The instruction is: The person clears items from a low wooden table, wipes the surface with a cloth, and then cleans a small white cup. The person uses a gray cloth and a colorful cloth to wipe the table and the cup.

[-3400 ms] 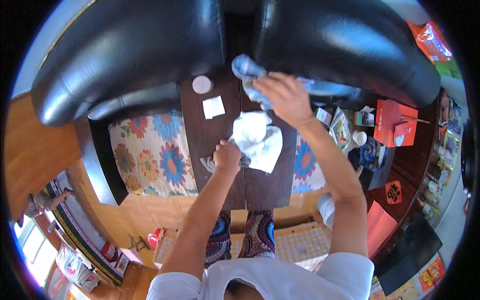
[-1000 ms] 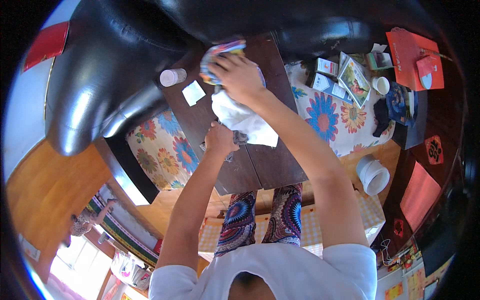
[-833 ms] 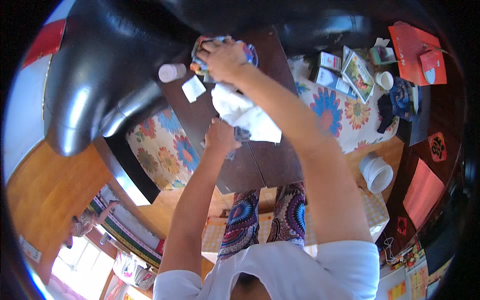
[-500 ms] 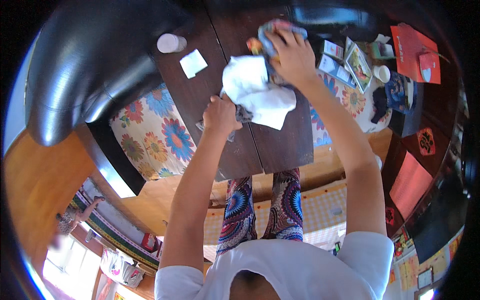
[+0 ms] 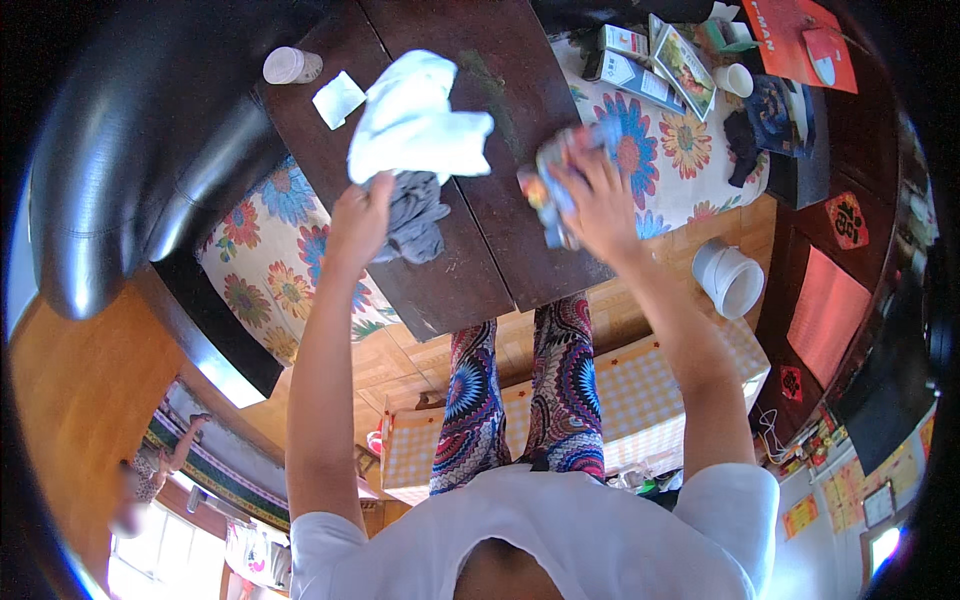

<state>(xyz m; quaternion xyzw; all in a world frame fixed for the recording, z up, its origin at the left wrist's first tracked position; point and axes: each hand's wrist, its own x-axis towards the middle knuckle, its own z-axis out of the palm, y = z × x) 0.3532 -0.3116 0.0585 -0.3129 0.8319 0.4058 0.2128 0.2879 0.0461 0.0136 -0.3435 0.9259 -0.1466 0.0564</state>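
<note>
My left hand (image 5: pixel 358 222) is closed at the edge of a bunched grey cloth (image 5: pixel 412 218) and a white cloth (image 5: pixel 415 120), which lies just beyond it on the dark wooden table (image 5: pixel 480 270). Its fingertips are partly hidden by the cloths. Over the table's right edge, my right hand (image 5: pixel 603 212) is closed on a crumpled multicoloured cloth (image 5: pixel 548 190); hand and cloth are smeared by motion. A dark damp-looking patch (image 5: pixel 484 80) shows on the tabletop between the two hands.
A lidded tub (image 5: pixel 292 66) and white paper (image 5: pixel 339 100) sit at the table's far left. Boxes (image 5: pixel 632 75), a picture card (image 5: pixel 684 68) and a paper cup (image 5: pixel 734 80) rest on the flowered cover to the right. A white bucket (image 5: pixel 728 278) stands on the floor below.
My right hand has pulled the multicoloured cloth from the far part of the table toward me. My left hand has shifted left, with the grey and white cloths. The bucket has come into view.
</note>
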